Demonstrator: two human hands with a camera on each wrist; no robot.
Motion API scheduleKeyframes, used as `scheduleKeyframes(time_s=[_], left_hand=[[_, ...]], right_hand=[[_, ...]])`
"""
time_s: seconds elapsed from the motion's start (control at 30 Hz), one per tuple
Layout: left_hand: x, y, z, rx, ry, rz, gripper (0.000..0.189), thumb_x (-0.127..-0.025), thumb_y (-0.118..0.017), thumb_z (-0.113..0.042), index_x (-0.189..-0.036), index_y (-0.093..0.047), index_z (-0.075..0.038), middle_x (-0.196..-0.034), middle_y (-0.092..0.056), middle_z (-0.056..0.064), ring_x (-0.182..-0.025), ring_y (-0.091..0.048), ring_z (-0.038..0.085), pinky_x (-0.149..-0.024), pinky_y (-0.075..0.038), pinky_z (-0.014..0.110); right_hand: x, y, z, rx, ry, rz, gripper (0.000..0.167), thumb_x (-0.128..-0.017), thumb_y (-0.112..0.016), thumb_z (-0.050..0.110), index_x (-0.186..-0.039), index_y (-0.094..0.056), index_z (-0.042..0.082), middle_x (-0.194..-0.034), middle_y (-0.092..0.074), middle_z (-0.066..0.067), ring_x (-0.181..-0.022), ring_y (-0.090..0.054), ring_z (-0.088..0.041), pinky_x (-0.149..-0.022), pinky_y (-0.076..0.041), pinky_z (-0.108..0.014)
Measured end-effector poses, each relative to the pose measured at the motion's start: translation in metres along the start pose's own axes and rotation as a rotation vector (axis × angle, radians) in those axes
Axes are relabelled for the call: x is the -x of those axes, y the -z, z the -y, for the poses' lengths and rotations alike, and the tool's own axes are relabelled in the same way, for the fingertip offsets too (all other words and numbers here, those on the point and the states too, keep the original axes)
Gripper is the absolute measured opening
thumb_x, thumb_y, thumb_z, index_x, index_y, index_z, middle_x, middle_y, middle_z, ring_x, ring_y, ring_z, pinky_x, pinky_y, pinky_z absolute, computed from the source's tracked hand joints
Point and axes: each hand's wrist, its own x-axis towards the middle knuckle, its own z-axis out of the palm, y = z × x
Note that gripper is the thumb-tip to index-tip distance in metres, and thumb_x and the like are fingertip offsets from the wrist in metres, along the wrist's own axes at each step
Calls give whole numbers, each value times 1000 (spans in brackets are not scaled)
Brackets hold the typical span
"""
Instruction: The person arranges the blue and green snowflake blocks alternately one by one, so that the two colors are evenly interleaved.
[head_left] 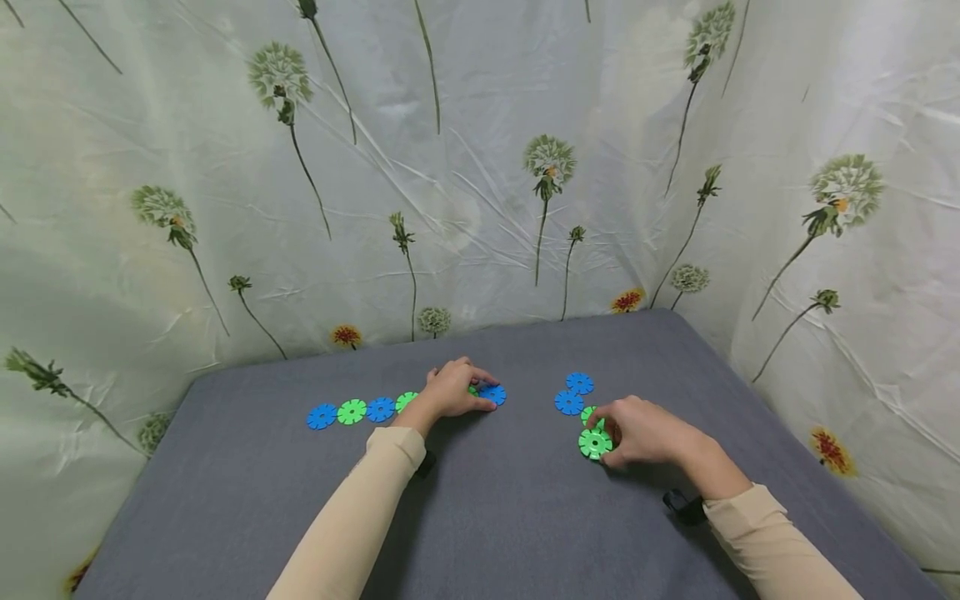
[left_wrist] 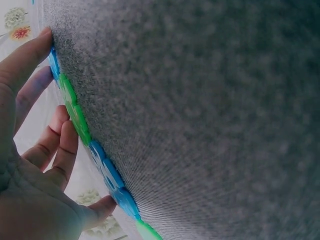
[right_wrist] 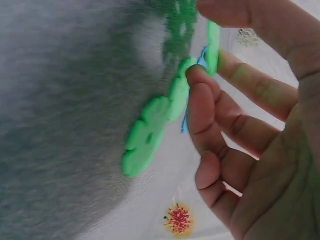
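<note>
Right hand (head_left: 645,429) pinching a green disc (head_left: 590,449), left hand (head_left: 450,390) pinching a blue disc (head_left: 496,394), disc row (head_left: 376,412) partly hidden

Grey cloth surface (head_left: 525,517) with a row of blue and green discs (head_left: 347,414), more discs (head_left: 565,405) to its right.

0 readable texts, labels, brands, numbers or signs across all 3 views.
</note>
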Motion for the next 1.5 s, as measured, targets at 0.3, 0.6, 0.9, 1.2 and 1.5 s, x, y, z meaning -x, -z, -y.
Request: scheduleKeyframes(time_s=[0.3,0.6,0.9,1.2,1.5], left_hand=[[0,-1,1,5,-2,-8,40,-93,-85,-43,-132,-78,-36,-129,-62,5,-127,-56,28,-124,-20,77],[-3,-5,3,10,-6,-24,39,-92,-86,-42,-130,-79,-35,-127,-63,4,-126,-57,25,-123,-21,76],[1,-3,0,29,15,-31,38,-93,-86,-41,-130,-79,-36,-131,-64,5,-131,-56,30,-126,-18,75],[2,-3,-1,37,10,-39,39,-93,-86,-42,-130,-79,-36,-127,-64,5,-128,-56,29,-126,-18,75],[1,-5,-1,36,19,-40,38,-93,-86,-42,-130,-79,-36,-128,-64,5,-129,-56,30,-126,-18,75]], right_hand=[[-32,15,7,46,-19,-86,40,-85,-90,28,-121,-78,13,-91,-71,7,-82,-64,-6,-70,-53,-29],[-66,20,16,31,-45,-110,43,-88,-87,30,-127,-77,12,-98,-76,1,-86,-67,-9,-75,-57,-34],[-95,15,23,44,-106,-71,46,-91,-86,35,-130,-76,14,-110,-77,-3,-100,-73,-18,-85,-61,-42],[-116,10,25,55,-121,-32,43,-92,-86,34,-128,-77,13,-109,-76,-2,-98,-69,-17,-86,-59,-42],[-132,1,27,103,-117,-1,40,-93,-85,34,-124,-77,10,-99,-73,-1,-84,-64,-14,-76,-55,-36]])
